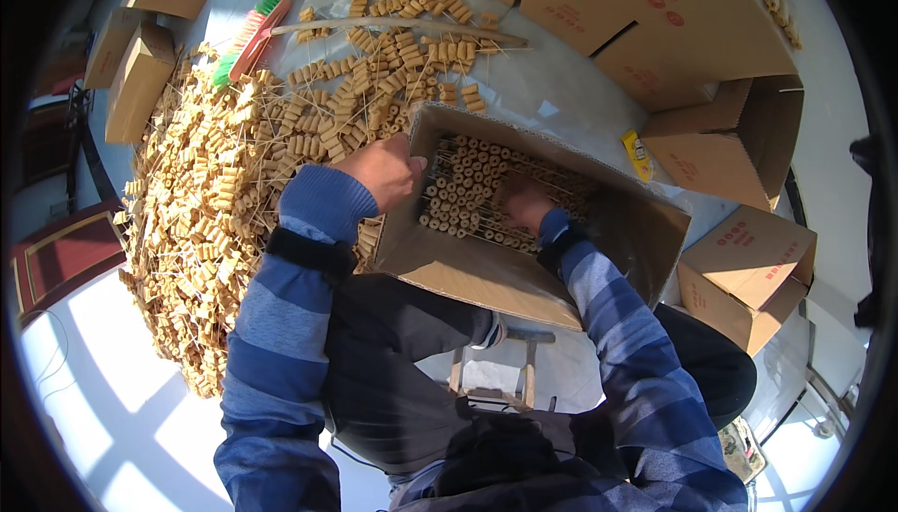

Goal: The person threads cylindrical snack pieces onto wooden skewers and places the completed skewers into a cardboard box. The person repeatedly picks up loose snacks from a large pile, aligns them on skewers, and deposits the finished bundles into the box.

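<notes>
An uncovered cardboard box stands tilted before my knees. Skewers of tan, ridged, hollow rolls are packed inside it, ring-shaped ends up in the left part, with thin sticks showing between. At the box's left far corner, my left hand is closed on the rim. My right hand reaches inside, against the packed skewers near the middle. Its fingers are shadowed and mostly hidden, so whether it holds any cannot be made out. Close to my left forearm rises a large heap of loose skewers.
Across the heap's far side lies a broom with red and green bristles and a long wooden handle. Several cardboard boxes stand right, far and at far left. A yellow packet lies beyond the box. A small stool is below.
</notes>
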`<state>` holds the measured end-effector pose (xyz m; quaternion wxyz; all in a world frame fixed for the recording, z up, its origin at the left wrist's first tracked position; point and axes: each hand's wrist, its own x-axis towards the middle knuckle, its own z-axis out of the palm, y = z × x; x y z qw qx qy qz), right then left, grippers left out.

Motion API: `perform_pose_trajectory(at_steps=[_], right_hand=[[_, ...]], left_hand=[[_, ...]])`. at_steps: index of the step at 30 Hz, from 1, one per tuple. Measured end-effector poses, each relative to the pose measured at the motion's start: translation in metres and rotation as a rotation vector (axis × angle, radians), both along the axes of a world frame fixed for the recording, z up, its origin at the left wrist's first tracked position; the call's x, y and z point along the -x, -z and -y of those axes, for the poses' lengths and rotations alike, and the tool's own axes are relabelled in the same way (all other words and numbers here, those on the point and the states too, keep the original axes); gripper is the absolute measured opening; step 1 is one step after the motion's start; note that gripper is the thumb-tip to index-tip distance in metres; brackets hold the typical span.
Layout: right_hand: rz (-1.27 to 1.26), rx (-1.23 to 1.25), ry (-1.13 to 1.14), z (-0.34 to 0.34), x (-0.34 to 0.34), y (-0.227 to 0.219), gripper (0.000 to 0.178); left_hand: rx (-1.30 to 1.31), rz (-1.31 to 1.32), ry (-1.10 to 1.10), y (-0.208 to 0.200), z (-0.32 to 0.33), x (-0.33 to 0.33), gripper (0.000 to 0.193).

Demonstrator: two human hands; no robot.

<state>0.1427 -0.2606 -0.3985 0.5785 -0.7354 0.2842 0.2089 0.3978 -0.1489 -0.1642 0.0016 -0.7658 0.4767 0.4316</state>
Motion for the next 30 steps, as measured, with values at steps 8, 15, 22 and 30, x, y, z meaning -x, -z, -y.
perform_pose_trajectory(at_steps=[8, 15, 22, 30], right_hand=[[-0.196, 0.617, -0.078, -0.028, 0.013, 0.0, 0.029], [0.038, 0.844, -0.203, -0.027, 0.013, -0.009, 0.023], [0.044, 0.782, -0.146, -0.032, 0.013, -0.008, 0.022], [0.048, 0.741, -0.016, -0.034, 0.006, 0.0, 0.026]], left_hand=[[0.01, -0.007, 0.009, 0.0, 0.002, 0.004, 0.041], [0.156, -0.005, 0.256, -0.002, -0.001, -0.001, 0.038], [0.152, 0.033, 0.261, -0.001, 0.001, 0.003, 0.033], [0.117, 0.007, 0.048, 0.007, 0.002, 0.01, 0.037]])
